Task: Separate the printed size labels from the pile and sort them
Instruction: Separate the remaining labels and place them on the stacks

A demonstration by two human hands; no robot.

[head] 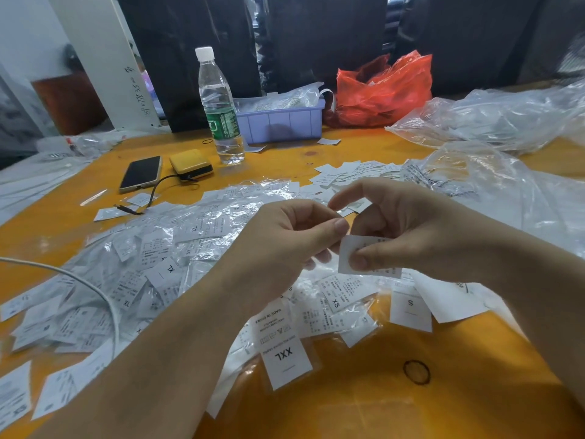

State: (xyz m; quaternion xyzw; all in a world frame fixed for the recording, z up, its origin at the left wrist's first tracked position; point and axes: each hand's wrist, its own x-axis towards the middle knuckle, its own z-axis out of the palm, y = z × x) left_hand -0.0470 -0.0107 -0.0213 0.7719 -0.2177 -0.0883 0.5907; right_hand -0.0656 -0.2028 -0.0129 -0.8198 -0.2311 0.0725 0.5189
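A wide pile of white size labels in clear sleeves [152,264] covers the orange table [411,407]. Both hands hover over its middle. My right hand [408,229] pinches a small stack of white labels [354,248] between thumb and fingers. My left hand [285,239] has its fingers curled, thumb tip touching the stack's upper left corner. Loose labels lie below the hands: one marked XXL [286,359], one marked XS [340,299], one marked S [410,308]. A further scatter of labels [354,174] lies beyond the hands.
A water bottle [220,109], a phone [141,173] and a yellow power bank [191,165] stand at the back left. A purple bin [281,122] and red bag [384,90] sit behind. Clear plastic bags [493,122] lie right. A white cable [95,293] crosses the pile; a rubber band [416,372] lies near.
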